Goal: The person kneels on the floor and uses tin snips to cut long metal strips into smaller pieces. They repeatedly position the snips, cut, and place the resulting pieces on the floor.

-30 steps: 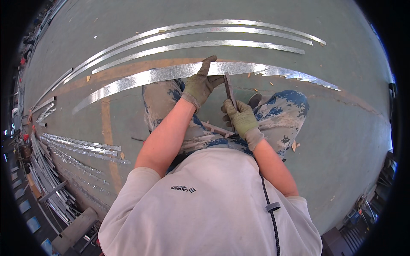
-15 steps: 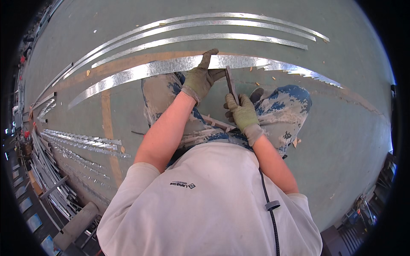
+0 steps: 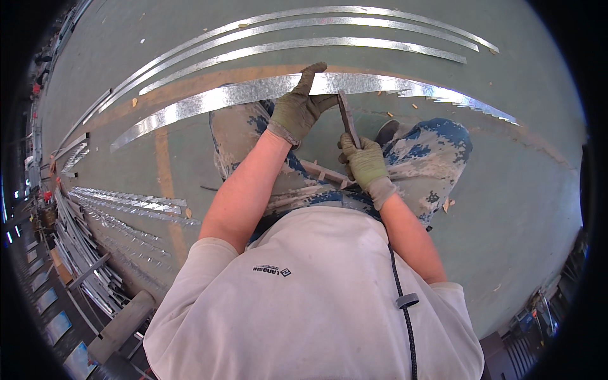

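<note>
A long, shiny sheet-metal strip [image 3: 215, 98] spans the view in front of my knees. Its right part has a row of slanted cuts [image 3: 465, 101] with jagged tabs along the near edge. My left hand [image 3: 299, 111], in an olive work glove, grips the strip near its middle, the fingers partly hidden. Also gloved, my right hand [image 3: 366, 163] is closed around a flat dark bar-shaped tool [image 3: 347, 115]. The tool points away from me, its far end at the strip's near edge beside my left fingers. Whether it touches the strip, I cannot tell.
Beyond the held strip, three long metal strips [image 3: 304, 44] lie on the green floor. Several notched strips [image 3: 126, 198] lie at the left, near a pile of metal lengths [image 3: 88, 253]. A wooden piece [image 3: 326, 172] sits between my legs. Small yellowish scraps [image 3: 389, 114] are scattered about.
The whole view has shifted slightly, with the floor strips now higher in it. Both hands keep their holds, and the tool stays at the strip's near edge.
</note>
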A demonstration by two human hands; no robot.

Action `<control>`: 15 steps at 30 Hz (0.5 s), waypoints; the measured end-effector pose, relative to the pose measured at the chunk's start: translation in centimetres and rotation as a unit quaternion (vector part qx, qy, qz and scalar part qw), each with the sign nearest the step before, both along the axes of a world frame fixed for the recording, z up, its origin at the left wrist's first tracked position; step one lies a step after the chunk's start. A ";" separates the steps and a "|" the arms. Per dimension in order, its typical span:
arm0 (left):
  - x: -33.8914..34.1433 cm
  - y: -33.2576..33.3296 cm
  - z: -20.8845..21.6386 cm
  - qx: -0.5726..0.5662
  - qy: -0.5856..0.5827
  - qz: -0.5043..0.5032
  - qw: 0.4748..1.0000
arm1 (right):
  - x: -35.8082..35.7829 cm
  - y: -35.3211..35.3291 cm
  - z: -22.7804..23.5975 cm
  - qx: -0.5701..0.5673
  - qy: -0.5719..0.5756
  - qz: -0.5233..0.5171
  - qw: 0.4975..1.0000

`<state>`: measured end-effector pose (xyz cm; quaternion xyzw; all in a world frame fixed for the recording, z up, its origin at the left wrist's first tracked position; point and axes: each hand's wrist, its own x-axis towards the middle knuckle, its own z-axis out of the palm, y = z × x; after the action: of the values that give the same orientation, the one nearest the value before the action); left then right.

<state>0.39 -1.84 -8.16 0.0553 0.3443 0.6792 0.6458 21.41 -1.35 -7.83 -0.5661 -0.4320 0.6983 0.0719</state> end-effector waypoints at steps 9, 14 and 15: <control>0.4 0.0 0.3 0.020 0.023 0.013 0.999 | 1.1 0.1 0.8 -0.270 0.262 -0.033 0.926; 0.6 0.0 0.8 0.017 0.030 0.011 0.999 | 1.0 0.1 0.5 -0.384 0.514 -0.014 0.767; 0.5 0.0 0.8 0.013 0.032 0.009 0.999 | 0.9 0.0 0.7 -0.351 0.421 -0.016 0.836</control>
<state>0.94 -1.89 -7.40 0.0821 0.3567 0.6873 0.6274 22.34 -1.32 -7.09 -0.2116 -0.0772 0.9728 0.0545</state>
